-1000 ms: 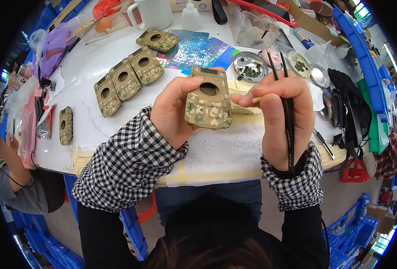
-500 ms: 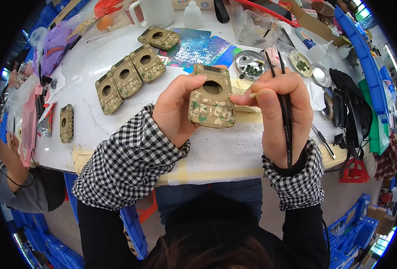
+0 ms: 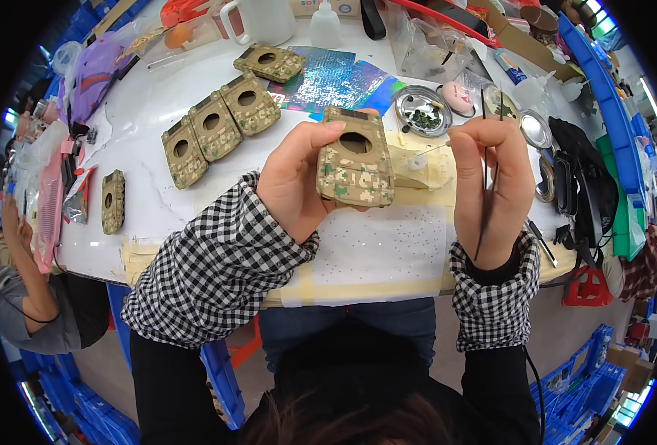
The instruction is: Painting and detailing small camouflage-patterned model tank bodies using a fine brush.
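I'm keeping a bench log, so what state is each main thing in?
Left hand: closed on camouflage hull
Camouflage hull: held, round opening uncovered
Right hand: holding tweezers and thin stick
Tweezers: prongs apart
Thin stick: pinched, pointing left
Row of three hulls: lying down, openings uncovered
Round tin: uncovered, dark green pieces inside
Squeeze bottle: upright

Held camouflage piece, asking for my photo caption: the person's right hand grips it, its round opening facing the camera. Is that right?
Wrong hand: the head view shows the left hand gripping the camouflage piece; the right hand has black tweezers. The piece's round opening does face the camera.
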The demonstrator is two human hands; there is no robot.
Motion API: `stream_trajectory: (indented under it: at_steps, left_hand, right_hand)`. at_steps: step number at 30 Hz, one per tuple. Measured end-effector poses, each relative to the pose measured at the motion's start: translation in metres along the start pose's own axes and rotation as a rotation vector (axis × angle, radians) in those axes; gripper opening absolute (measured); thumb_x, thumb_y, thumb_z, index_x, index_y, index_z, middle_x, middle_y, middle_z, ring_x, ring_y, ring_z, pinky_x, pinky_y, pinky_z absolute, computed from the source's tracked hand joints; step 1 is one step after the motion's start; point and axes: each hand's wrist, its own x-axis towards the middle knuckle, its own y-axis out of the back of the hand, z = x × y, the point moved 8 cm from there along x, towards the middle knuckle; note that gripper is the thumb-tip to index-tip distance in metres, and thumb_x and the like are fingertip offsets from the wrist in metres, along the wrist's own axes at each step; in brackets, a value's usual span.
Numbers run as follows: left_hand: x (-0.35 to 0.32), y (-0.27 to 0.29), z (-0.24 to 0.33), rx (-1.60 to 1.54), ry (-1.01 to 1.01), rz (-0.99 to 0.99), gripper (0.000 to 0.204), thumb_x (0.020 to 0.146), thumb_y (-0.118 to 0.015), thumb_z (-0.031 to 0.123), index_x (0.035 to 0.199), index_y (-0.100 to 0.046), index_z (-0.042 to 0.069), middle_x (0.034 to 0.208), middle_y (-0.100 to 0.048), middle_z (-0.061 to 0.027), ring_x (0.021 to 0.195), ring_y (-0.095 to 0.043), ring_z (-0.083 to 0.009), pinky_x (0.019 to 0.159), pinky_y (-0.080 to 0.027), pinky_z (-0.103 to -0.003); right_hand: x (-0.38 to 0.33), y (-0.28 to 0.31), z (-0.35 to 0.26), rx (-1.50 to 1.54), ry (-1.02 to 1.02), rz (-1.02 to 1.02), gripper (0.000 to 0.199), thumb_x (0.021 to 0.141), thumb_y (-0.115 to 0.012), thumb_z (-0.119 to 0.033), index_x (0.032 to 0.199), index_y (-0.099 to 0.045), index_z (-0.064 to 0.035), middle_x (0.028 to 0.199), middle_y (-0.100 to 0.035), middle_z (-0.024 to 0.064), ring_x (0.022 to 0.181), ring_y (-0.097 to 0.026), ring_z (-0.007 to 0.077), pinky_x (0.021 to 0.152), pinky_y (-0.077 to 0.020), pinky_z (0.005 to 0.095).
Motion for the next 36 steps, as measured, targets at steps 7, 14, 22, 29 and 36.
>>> stream_trajectory:
  at_steps: [7,14,22,29,36]
  left_hand:
    - [0.002,0.004,-0.001,-0.001,0.006,0.018,0.045,0.091,-0.041,0.036,0.117,-0.053,0.001,0.087,-0.064,-0.0208,0.069,-0.063,-0.026,0.059,-0.05,-0.032]
    - [0.005,0.004,0.0,0.012,-0.001,-0.002,0.046,0.091,-0.04,0.036,0.117,-0.053,0.001,0.086,-0.064,-0.021,0.068,-0.062,-0.0254,0.059,-0.05,-0.032]
    - [0.005,0.01,0.005,-0.019,-0.029,0.037,0.046,0.091,-0.041,0.037,0.113,-0.054,-0.001,0.085,-0.064,-0.0201,0.068,-0.063,-0.0248,0.06,-0.052,-0.031]
    - [0.004,0.009,0.004,-0.047,-0.032,0.066,0.045,0.091,-0.039,0.037,0.108,-0.055,-0.002,0.085,-0.063,-0.0193,0.066,-0.062,-0.0249,0.058,-0.05,-0.032]
    - [0.007,0.017,0.004,-0.014,-0.051,0.103,0.047,0.093,-0.036,0.038,0.106,-0.057,-0.002,0.085,-0.063,-0.016,0.067,-0.062,-0.0217,0.059,-0.051,-0.029]
  right_hand:
    - [-0.003,-0.02,-0.001,-0.253,0.177,-0.16,0.013,0.074,-0.069,-0.002,0.08,-0.057,-0.0029,0.075,-0.054,0.0087,0.071,-0.052,0.0268,0.062,-0.0425,0.0343]
    - [-0.003,-0.017,0.0,-0.248,0.176,-0.175,0.013,0.08,-0.066,-0.011,0.088,-0.061,-0.0028,0.08,-0.058,0.0095,0.077,-0.055,0.0266,0.067,-0.0448,0.0327]
    - [-0.029,0.013,0.021,0.218,-0.213,-0.277,0.04,0.093,-0.053,-0.021,0.122,-0.042,0.0037,0.094,-0.065,0.0155,0.08,-0.061,0.0164,0.076,-0.0445,0.0261]
    - [-0.073,0.035,0.047,0.242,-0.431,-0.471,0.022,0.08,-0.067,0.0,0.1,-0.061,0.0058,0.091,-0.068,0.0124,0.086,-0.065,0.0157,0.078,-0.0485,0.025]
    - [-0.094,0.022,0.078,0.608,-0.771,-0.408,0.01,0.086,-0.059,0.001,0.094,-0.055,0.0058,0.09,-0.065,0.0128,0.084,-0.064,0.0159,0.077,-0.0504,0.0252]
